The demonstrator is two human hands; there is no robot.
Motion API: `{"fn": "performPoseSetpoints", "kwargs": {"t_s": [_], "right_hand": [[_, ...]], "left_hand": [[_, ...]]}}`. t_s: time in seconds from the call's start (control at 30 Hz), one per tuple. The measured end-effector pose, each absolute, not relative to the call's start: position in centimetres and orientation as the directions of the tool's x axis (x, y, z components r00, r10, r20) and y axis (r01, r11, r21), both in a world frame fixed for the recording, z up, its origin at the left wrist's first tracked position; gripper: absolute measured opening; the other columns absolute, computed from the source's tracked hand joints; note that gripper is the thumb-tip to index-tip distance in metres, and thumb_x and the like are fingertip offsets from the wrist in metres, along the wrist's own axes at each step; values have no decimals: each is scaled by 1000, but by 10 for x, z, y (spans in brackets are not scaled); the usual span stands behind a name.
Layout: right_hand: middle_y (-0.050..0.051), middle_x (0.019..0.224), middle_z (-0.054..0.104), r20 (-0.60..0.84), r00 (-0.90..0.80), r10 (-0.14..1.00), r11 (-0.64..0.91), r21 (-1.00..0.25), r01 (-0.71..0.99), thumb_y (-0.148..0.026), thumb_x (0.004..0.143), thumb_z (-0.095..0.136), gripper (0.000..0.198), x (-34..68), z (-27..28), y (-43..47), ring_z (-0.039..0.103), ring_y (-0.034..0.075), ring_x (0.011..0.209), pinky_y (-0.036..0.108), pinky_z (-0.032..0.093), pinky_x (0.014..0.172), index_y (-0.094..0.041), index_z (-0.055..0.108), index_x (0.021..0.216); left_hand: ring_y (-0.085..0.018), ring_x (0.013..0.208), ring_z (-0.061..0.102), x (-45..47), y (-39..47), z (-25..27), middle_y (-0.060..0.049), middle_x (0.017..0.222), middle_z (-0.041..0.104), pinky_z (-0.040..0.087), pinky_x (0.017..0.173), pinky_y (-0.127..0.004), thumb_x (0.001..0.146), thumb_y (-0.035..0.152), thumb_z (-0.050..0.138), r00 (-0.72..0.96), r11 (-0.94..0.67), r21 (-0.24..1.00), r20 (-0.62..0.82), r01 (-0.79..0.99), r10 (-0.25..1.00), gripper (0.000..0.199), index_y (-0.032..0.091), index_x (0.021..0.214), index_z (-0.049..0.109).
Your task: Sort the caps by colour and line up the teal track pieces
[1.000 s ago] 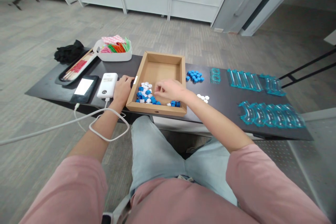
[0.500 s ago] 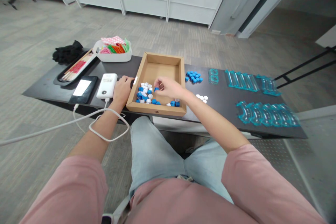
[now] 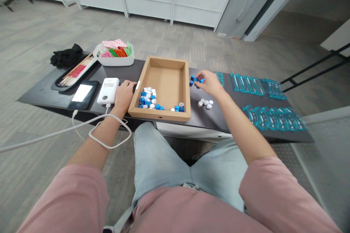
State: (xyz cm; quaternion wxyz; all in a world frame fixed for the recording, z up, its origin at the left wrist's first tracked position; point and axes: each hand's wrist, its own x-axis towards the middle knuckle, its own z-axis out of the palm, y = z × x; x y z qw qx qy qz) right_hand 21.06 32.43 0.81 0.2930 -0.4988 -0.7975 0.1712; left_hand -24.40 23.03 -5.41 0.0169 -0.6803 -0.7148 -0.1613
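Observation:
My right hand (image 3: pixel 207 83) is over the group of small blue hexagonal blocks (image 3: pixel 193 79) on the dark table, right of the cardboard box. Its thumb and fingers are pinched at a blue block (image 3: pixel 201 80), partly covered by the fingertips. Just nearer to me lies a cluster of white hexagonal blocks (image 3: pixel 205 103). Against the box's left wall rests my left hand (image 3: pixel 124 94), fingers curled by a small black thing (image 3: pixel 135 87) that I cannot identify. Inside the open cardboard box (image 3: pixel 159 117), mixed blue and white blocks (image 3: pixel 147 98) lie along the near side.
Left of the box are a white power bank (image 3: pixel 108 91) with a cable, a black device (image 3: pixel 83 94), a tray of sticks (image 3: pixel 76 72), a white basket (image 3: pixel 117 61) and black cloth (image 3: pixel 66 56). Rows of teal-edged clear plastic parts (image 3: pixel 273 117) cover the table's right side.
My right hand has moved right, out of the box, carrying a blue block to the blue group on the table. My left hand stays at the box's left wall. The view has shifted slightly.

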Motion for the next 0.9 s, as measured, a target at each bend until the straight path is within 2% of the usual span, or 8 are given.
{"fn": "performPoseSetpoints", "kwargs": {"t_s": [0.1,0.2,0.3,0.47,0.6,0.7,0.77,0.9], "right_hand": [[14,126,85,248,-360,899,437,-480,761,-19,91,84,17,212,-13,328,83,31,106,51,68,106,-22,82,107],[13,123,85,193,-372,908,419,-415,807,-17,93,84,23,210,-26,329,81,33,112,51,66,109,-22,85,115],[14,125,85,225,-353,908,416,-384,824,-19,93,86,30,216,-29,327,77,37,117,55,64,111,-24,85,122],[17,123,86,277,-406,871,481,-315,818,-28,101,80,18,231,-27,317,72,42,123,62,60,115,-25,88,117],[17,137,89,217,-464,859,508,-241,827,-24,104,74,25,230,-30,309,71,42,128,64,59,118,-25,91,122],[17,147,86,203,-465,862,503,-230,833,-22,104,72,33,226,-30,306,71,42,132,64,58,121,-24,90,131],[18,145,85,241,-409,880,463,-247,851,-23,104,73,32,225,-29,304,73,42,130,61,60,119,-24,90,131],[18,131,82,265,-271,926,346,-303,888,-26,103,75,20,227,-29,299,79,38,109,53,66,103,-24,87,119]], "left_hand": [[-39,134,75,-243,230,-54,-23,146,78,61,112,-46,111,18,53,-69,20,197,241,980,968,53,19,154,82],[-39,132,75,-243,230,-52,-23,144,79,61,110,-46,109,18,53,-68,18,196,246,980,967,53,20,153,83],[-39,129,75,-243,230,-51,-22,142,79,61,108,-45,107,17,54,-73,25,192,248,981,966,53,20,151,83],[-39,128,75,-245,231,-52,-22,141,79,62,108,-45,107,17,54,-69,25,183,235,983,970,53,20,151,83],[-39,128,75,-245,232,-53,-22,140,79,61,109,-46,107,16,53,-72,24,189,250,982,965,54,20,151,84],[-39,129,75,-245,232,-54,-22,142,79,61,110,-45,108,17,54,-77,29,191,248,981,966,53,19,151,83],[-39,130,75,-244,232,-54,-23,144,78,61,110,-46,108,18,54,-81,34,191,240,981,967,53,19,152,83],[-39,131,75,-244,231,-53,-23,145,78,61,111,-45,109,19,53,-72,24,197,238,980,969,53,19,153,82]]}}
